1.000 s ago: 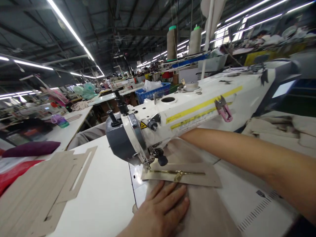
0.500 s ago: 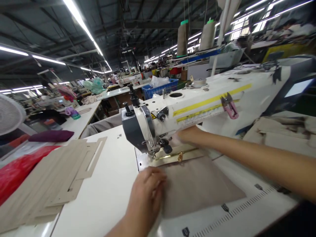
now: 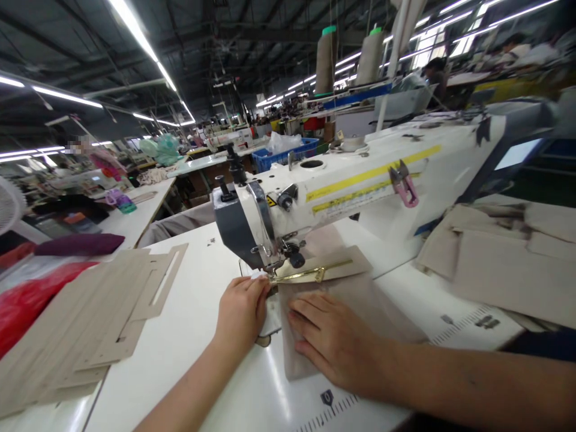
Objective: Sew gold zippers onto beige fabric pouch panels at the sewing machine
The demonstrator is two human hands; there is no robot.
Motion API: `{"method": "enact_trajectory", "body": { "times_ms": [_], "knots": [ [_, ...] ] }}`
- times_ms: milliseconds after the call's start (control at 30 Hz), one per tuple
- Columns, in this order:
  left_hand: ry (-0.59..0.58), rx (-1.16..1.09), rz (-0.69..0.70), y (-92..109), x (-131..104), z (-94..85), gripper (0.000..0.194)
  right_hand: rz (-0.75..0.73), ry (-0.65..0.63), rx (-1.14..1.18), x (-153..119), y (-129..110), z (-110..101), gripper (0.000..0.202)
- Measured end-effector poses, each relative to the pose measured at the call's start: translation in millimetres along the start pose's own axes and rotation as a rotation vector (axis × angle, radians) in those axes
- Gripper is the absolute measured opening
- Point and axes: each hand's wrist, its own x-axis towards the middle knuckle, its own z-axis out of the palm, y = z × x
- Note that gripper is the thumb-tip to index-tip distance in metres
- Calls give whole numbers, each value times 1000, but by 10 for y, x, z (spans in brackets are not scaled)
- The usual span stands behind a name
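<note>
A beige fabric piece [image 3: 292, 354] with a gold zipper [image 3: 299, 275] lies on the white sewing table, its zipper edge by the needle area of the sewing machine [image 3: 283, 210]. My left hand [image 3: 243, 306] is closed at the zipper's left end, fingertips pinched on the fabric edge beside the presser foot. A bit of white material shows above those fingertips. My right hand [image 3: 328, 336] lies on the fabric just below the zipper, fingers spread slightly and pressed down on it. The zipper pull hangs near the zipper's middle.
Stacked beige templates [image 3: 112, 312] lie at the left, beside red plastic [image 3: 40, 300] and a purple cloth [image 3: 80, 244]. More beige fabric pieces [image 3: 508, 258] are piled at the right. Pink-handled snippers [image 3: 405, 185] sit on the machine arm. Thread cones [image 3: 326, 63] stand behind.
My right hand has come from behind the fabric, under the machine arm, to its front and top. My left hand has moved up and left to the zipper's end. The fabric has shifted slightly left.
</note>
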Motion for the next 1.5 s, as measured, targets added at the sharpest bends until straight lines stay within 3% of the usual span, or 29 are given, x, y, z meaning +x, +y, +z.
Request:
{"method": "enact_trajectory", "body": {
  "times_ms": [200, 400, 567, 700, 733, 867, 967, 1200, 1367, 1500],
  "knots": [
    [16, -3, -9, 7, 5, 20, 22, -122, 44, 58, -24, -3, 15, 32],
    [-53, -39, 163, -40, -76, 50, 22, -136, 11, 127, 0, 26, -14, 29],
    [-62, -12, 31, -37, -5, 8, 18, -18, -49, 115, 78, 24, -37, 22],
    [-137, 60, -31, -11, 102, -39, 16, 33, -87, 48, 85, -54, -37, 73],
    [-152, 75, -45, -8, 123, -43, 16, 27, -95, 29, 80, -74, -35, 77],
    [-181, 100, -97, -10, 166, -33, 19, -16, -100, -61, 68, -111, -13, 50],
    [-190, 93, -115, -7, 164, -32, 20, -98, -32, -98, 79, -81, 6, 29],
    [-206, 71, -28, 25, 116, -13, 15, -130, 26, -62, 76, -10, -5, 33],
    [-159, 124, -69, 54, 136, 44, 22, -179, 85, -96, 72, -10, 15, 36],
    [-178, 147, -77, 67, 181, 25, 21, -189, 62, -103, 82, 4, 24, 35]
  ]
}}
